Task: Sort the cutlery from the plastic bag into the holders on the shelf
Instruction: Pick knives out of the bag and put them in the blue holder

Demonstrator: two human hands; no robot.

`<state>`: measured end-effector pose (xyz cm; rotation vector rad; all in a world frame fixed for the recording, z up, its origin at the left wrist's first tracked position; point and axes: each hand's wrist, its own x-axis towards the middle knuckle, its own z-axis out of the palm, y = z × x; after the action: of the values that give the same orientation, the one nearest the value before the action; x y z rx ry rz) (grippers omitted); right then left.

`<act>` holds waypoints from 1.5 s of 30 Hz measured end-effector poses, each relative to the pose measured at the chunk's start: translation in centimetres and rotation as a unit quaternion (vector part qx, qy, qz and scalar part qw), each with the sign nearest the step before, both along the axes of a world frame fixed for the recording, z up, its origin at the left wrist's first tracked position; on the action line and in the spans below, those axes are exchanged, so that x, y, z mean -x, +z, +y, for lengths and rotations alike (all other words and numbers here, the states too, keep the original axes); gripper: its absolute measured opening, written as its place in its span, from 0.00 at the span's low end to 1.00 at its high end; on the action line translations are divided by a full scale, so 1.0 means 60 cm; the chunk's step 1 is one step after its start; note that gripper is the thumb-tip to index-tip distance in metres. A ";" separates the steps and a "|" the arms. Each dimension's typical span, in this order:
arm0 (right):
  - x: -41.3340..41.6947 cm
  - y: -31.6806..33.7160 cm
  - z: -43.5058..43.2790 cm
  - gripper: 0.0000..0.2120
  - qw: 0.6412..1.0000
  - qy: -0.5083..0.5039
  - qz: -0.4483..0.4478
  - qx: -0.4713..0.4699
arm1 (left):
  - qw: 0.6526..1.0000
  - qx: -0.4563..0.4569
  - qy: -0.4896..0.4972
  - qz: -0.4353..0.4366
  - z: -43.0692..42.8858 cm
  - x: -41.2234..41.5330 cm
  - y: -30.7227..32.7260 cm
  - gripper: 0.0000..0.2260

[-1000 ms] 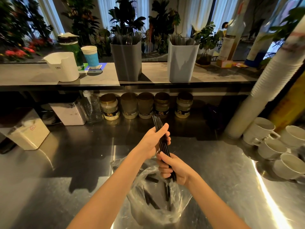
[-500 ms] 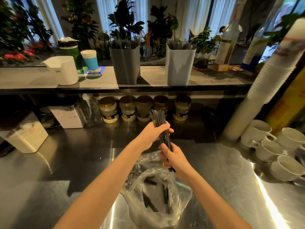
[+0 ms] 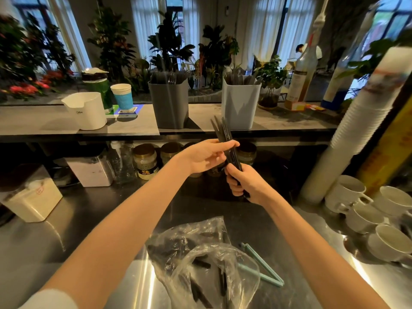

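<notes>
Currently right hand [image 3: 246,186] grips the base of the cutlery bundle [image 3: 221,132], left hand [image 3: 206,156] pinches mid-shaft, long axis near upright, tips toward the pale holder [image 3: 239,105] just beyond, nearer the right hand, bag [image 3: 200,253] below both

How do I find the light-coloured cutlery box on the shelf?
Look at the long shelf under the windows. Two tall square holders stand near its middle, and the pale holder is the right one, beside a potted plant. Its neighbour, the dark grey holder, is much darker.
</notes>
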<state>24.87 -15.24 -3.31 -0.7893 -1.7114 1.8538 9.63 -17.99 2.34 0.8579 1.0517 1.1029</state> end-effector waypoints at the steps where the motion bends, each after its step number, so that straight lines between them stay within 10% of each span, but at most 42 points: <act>1: -0.001 0.011 0.006 0.10 1.000 0.011 0.007 0.001 | 1.000 -0.007 0.003 0.022 0.007 -0.002 0.011 0.06; 7: 0.009 0.084 0.052 0.04 0.993 -0.021 -0.014 -0.117 | 0.966 -0.096 0.049 0.237 0.068 -0.012 0.086 0.06; 27: 0.062 0.245 0.280 0.14 0.955 -0.089 0.073 -0.273 | 0.925 -0.214 0.088 0.302 0.267 0.015 0.286 0.06; 45: 0.098 0.270 0.411 0.09 0.842 -0.238 -0.076 -0.478 | 0.824 -0.292 0.164 0.457 0.382 0.027 0.268 0.13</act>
<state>19.01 9.43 12.90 -0.8046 -1.9764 0.4731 8.03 4.95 18.41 1.8695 1.7283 1.3564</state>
